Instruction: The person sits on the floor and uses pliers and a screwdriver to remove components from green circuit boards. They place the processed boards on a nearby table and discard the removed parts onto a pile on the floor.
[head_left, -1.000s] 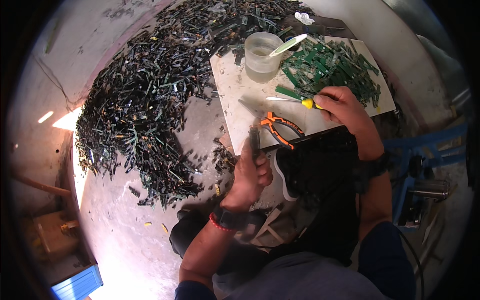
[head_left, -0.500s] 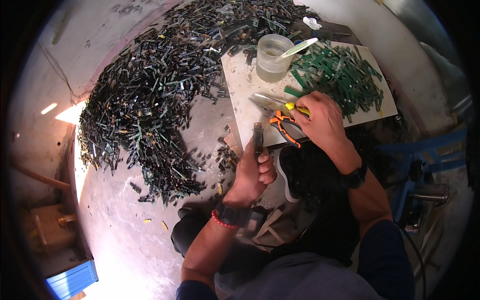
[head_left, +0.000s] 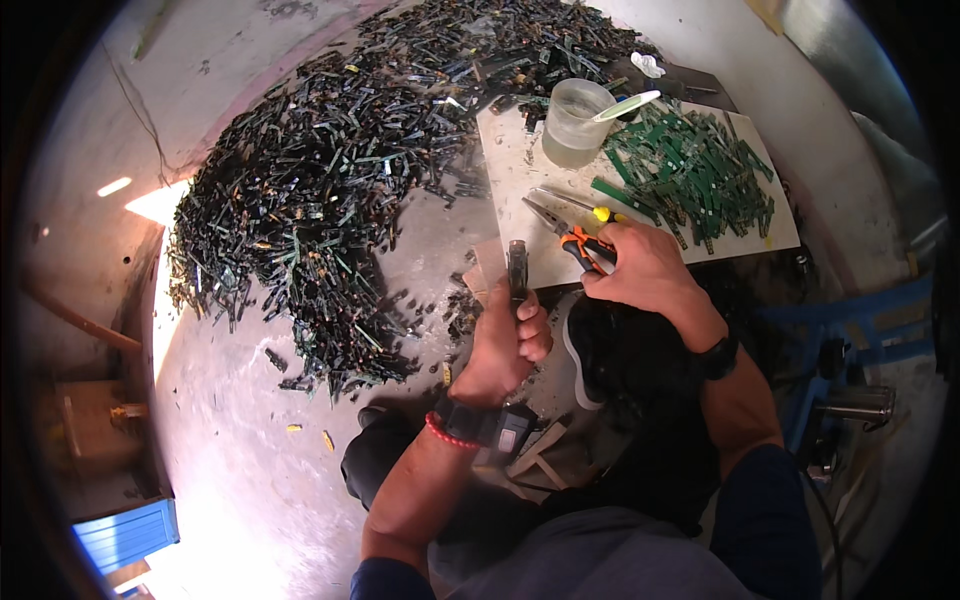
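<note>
Upright in my left hand (head_left: pixel 503 345) is a narrow dark strip-shaped piece (head_left: pixel 517 268), its upper end sticking out above the thumb; the fingers are closed round it. My right hand (head_left: pixel 650 265) is closed over the handles of pliers (head_left: pixel 573 240) with orange and black grips. Their jaws point to the far left over a pale board (head_left: pixel 515 175). Just beyond the pliers lies a screwdriver (head_left: pixel 603 214) with a yellow handle, partly behind my right hand. Green circuit-board strips (head_left: pixel 690 165) are heaped on the board's right side.
A cloudy plastic cup (head_left: pixel 575 145) with liquid stands on the board, a white-and-green handled tool (head_left: pixel 627 105) across its rim. A large heap of dark strips (head_left: pixel 300 220) covers the floor at left. Blue metal framework (head_left: pixel 850 310) stands at right.
My right hand has left the screwdriver's yellow handle and closed on the pliers. The screwdriver now lies on the board. My left hand still holds the dark piece.
</note>
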